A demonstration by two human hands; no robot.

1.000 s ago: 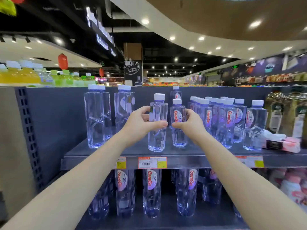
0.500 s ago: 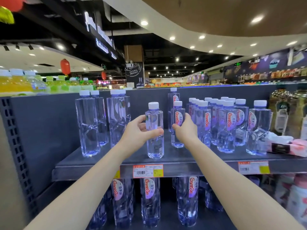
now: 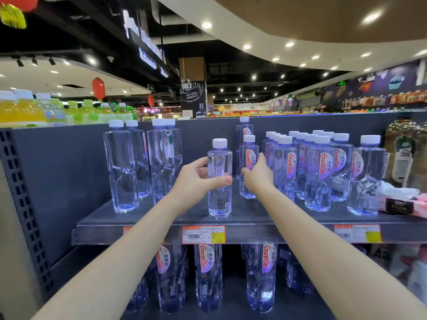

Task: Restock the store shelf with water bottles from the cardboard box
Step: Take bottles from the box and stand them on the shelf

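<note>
A clear water bottle [image 3: 219,162] with a white cap stands near the front of the grey shelf [image 3: 254,221], its label turned away. My left hand [image 3: 196,179] is wrapped around its middle. Just right and further back stands a second bottle [image 3: 249,155] with a red-lettered label; my right hand [image 3: 257,173] rests against its right side, fingers partly curled around it. To the right, several more labelled bottles [image 3: 321,172] are packed in rows. No cardboard box is in view.
Taller clear bottles [image 3: 122,167] stand at the shelf's left. A pink packet [image 3: 402,204] lies at the right end, beside dark glass bottles [image 3: 404,148]. More water bottles [image 3: 208,273] fill the shelf below. Yellow and green drinks [image 3: 46,112] sit on top, far left.
The view has dropped and drawn slightly closer. My right hand has slid from the front of the second bottle to its right side. My left hand keeps its hold on the front bottle.
</note>
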